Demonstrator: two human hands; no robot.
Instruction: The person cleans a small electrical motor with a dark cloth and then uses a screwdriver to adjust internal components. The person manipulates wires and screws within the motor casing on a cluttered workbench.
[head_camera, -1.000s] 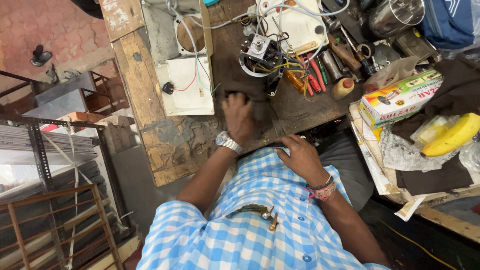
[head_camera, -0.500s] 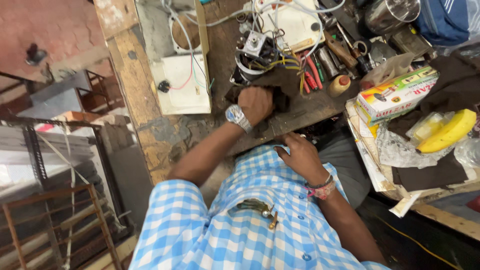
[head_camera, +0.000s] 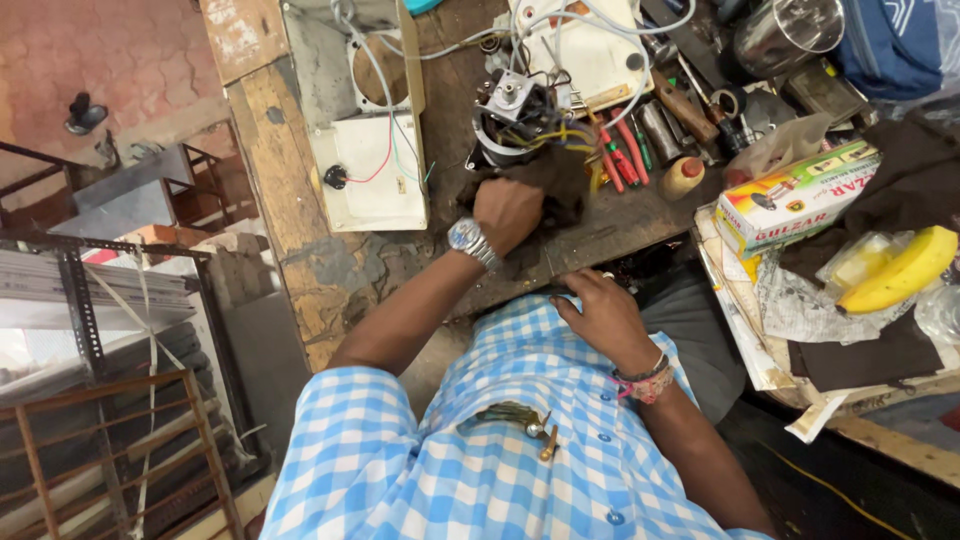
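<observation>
- Left hand (head_camera: 507, 212), wristwatch on the wrist, sits at centre frame; fingers closed on a dark cloth (head_camera: 545, 180) bunched on the wooden surface (head_camera: 300, 250).
- Cloth lies against the lower side of a small electric motor (head_camera: 515, 118), upper centre; yellow, black and white wires run out of the motor.
- Right hand (head_camera: 600, 312) is lower, right of centre, resting at the near edge of the surface above the checked shirt; fingers loosely curled, holding nothing that can be seen.
- White open housing (head_camera: 370, 165) with red and green wires lies left of the motor.
- Red-handled screwdrivers (head_camera: 622, 150) lie just right of the motor.
- Printed carton (head_camera: 795, 195) at right; banana (head_camera: 895, 270) further right on plastic wrap.
</observation>
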